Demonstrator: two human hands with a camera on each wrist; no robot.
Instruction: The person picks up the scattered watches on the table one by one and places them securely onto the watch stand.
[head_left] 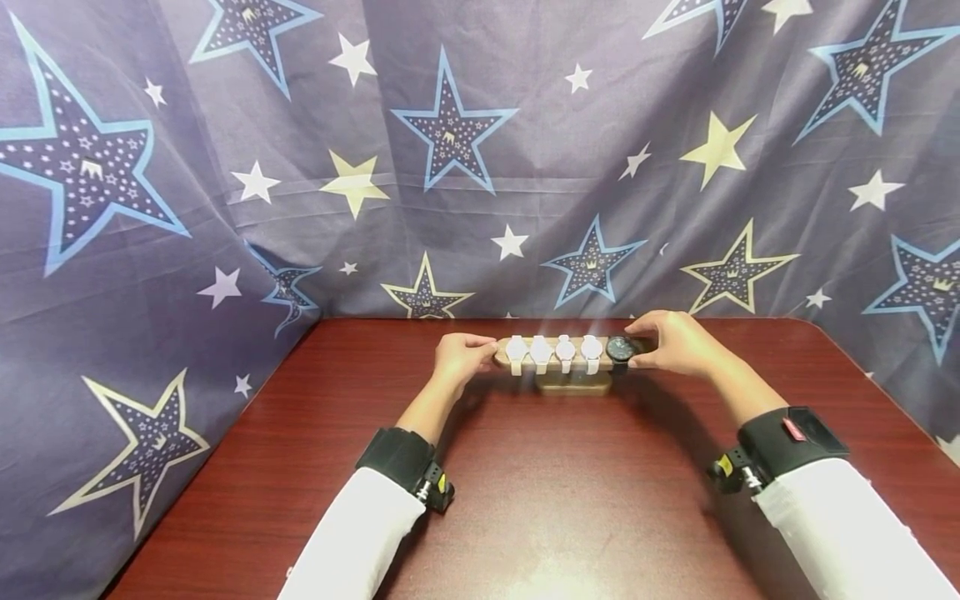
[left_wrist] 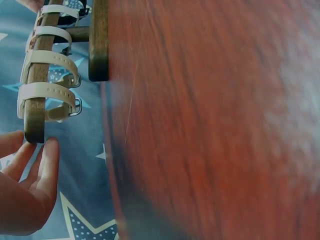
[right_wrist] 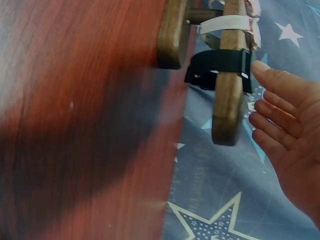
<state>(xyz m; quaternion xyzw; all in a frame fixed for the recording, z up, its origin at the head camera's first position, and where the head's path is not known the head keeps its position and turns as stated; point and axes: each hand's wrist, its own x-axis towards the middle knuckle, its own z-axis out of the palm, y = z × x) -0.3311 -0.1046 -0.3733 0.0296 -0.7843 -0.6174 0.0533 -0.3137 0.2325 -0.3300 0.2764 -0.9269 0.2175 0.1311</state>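
Watch stand [head_left: 572, 353] sits at the far middle of the desk [head_left: 525, 500], wooden bar on a small base, four white watches [head_left: 552, 351] and one black watch [head_left: 619, 349] strapped round it. Left hand [head_left: 461, 357] at the bar's left end, right hand [head_left: 675, 342] at the right end by the black watch. Wrist views show straight, loose fingers [right_wrist: 280, 107] beside the bar, not clamped. Looks like pre-grasp; next move needs both ends pinched evenly.
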